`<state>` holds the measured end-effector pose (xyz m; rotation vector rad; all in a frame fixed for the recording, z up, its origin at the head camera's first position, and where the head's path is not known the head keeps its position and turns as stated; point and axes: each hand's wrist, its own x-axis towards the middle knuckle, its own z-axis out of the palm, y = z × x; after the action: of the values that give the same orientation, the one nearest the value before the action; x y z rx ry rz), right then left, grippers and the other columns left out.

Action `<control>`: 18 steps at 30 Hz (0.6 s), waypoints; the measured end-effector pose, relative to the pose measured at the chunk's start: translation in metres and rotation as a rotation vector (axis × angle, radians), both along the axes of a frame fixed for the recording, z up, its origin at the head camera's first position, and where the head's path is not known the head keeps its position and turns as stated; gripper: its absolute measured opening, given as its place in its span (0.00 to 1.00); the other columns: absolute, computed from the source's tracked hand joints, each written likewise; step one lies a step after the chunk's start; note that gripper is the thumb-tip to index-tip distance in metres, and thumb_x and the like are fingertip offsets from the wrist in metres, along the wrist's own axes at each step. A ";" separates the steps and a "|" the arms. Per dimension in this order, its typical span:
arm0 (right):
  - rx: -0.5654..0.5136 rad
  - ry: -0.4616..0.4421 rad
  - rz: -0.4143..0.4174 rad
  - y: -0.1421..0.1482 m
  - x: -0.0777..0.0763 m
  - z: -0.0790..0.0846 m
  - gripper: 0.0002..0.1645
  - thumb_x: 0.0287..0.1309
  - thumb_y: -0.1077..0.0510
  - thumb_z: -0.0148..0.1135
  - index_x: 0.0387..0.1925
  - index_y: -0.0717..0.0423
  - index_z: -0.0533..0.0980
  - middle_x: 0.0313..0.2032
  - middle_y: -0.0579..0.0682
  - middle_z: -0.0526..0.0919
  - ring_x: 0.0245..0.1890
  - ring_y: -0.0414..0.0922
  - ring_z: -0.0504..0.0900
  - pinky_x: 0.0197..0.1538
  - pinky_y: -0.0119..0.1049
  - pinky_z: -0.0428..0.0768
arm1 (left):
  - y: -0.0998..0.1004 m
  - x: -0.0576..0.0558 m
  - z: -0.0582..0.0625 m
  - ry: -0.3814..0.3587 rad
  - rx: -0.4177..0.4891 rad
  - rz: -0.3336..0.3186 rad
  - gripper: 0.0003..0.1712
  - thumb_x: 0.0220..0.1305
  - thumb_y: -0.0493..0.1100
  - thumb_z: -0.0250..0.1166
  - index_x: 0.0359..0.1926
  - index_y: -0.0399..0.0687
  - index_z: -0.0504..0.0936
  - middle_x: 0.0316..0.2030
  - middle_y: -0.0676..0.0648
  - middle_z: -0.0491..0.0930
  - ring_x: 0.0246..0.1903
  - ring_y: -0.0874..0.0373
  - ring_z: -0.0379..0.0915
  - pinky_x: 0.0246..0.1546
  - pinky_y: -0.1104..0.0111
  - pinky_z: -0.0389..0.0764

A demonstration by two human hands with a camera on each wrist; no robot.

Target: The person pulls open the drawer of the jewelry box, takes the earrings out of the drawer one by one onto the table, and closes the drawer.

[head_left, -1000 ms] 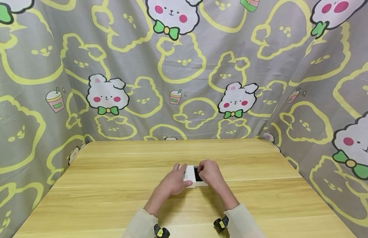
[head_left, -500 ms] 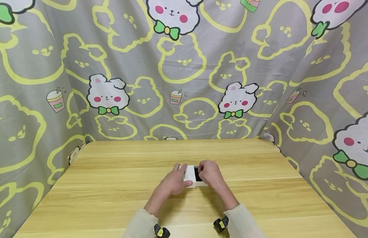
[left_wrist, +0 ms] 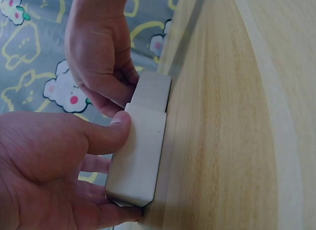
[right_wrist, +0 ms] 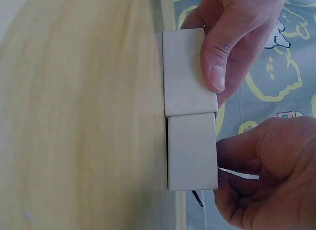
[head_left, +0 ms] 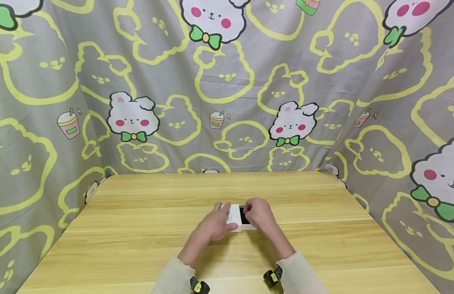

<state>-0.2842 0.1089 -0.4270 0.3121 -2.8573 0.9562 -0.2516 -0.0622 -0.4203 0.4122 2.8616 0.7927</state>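
A white slide-out box lies on the wooden table, its sleeve [head_left: 234, 215] on the left and its inner tray [right_wrist: 192, 152] drawn partway out to the right. My left hand [head_left: 216, 223] grips the sleeve, with the thumb on the near side in the left wrist view. Curled fingers of my right hand [head_left: 260, 214] dip into the tray's open top, over its black inside [head_left: 243, 216]. I cannot tell whether those fingertips pinch something. From the tray's outer end a short thin black strip [right_wrist: 197, 198] sticks out in the right wrist view.
The wooden table [head_left: 146, 212] extends around both hands. Behind it and at both sides hangs a grey curtain [head_left: 234, 81] with cartoon prints. Each sleeved wrist has a small black device with a yellow mark, such as the left wrist device [head_left: 199, 285].
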 end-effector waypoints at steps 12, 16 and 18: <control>-0.005 -0.033 0.001 0.000 0.000 0.000 0.15 0.44 0.77 0.59 0.19 0.55 0.80 0.21 0.47 0.80 0.20 0.42 0.74 0.22 0.31 0.72 | -0.001 0.000 0.000 0.002 0.005 -0.001 0.43 0.69 0.52 0.66 0.77 0.40 0.59 0.71 0.31 0.61 0.50 0.42 0.77 0.53 0.48 0.79; -0.008 -0.042 0.000 0.000 0.000 0.000 0.15 0.43 0.76 0.59 0.19 0.55 0.80 0.21 0.48 0.80 0.20 0.42 0.74 0.22 0.31 0.72 | -0.001 0.000 0.000 0.004 0.011 -0.003 0.43 0.69 0.52 0.66 0.76 0.40 0.60 0.71 0.31 0.61 0.47 0.43 0.76 0.51 0.49 0.80; -0.011 -0.046 -0.001 0.000 0.001 0.001 0.14 0.43 0.76 0.60 0.19 0.55 0.80 0.21 0.48 0.80 0.20 0.42 0.74 0.22 0.31 0.72 | -0.001 0.000 0.000 0.004 0.010 -0.004 0.43 0.69 0.52 0.66 0.76 0.39 0.60 0.71 0.31 0.61 0.48 0.43 0.77 0.51 0.48 0.80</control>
<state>-0.2834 0.1093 -0.4256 0.2913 -2.8917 0.9920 -0.2512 -0.0633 -0.4204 0.4218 2.8607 0.8066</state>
